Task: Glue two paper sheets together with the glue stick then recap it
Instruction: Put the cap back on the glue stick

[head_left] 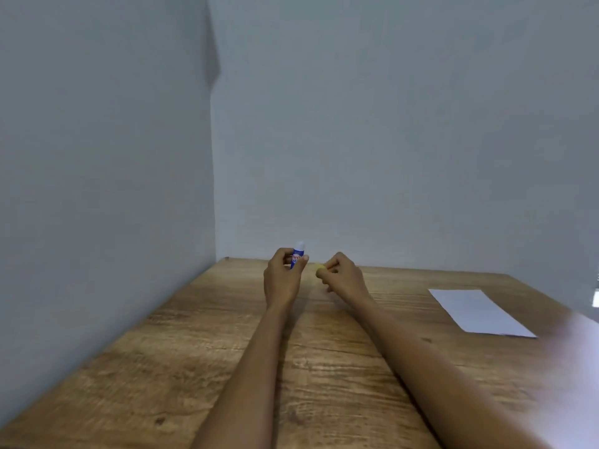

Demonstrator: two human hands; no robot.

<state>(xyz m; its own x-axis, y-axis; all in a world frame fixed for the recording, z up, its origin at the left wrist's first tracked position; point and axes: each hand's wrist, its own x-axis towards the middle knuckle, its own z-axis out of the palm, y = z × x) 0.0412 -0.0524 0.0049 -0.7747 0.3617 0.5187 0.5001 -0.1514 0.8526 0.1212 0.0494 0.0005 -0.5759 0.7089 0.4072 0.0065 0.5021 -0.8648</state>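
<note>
My left hand (282, 276) holds the glue stick (297, 257) upright above the far part of the table (162, 367), fingers wrapped around its blue body and its pale tip uncovered. My right hand (340, 274), just beside it, pinches the yellow cap (320, 269). A white paper sheet (476, 311) lies flat well to the right.

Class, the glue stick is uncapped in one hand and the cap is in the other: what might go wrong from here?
1. The yellow cap is small and pinched in the right hand; it may slip and roll away.
2. The left hand holds the glue stick with its tip bare; the glue could dry.
3. The paper lies far right, so reaching risks smearing the table.
</note>
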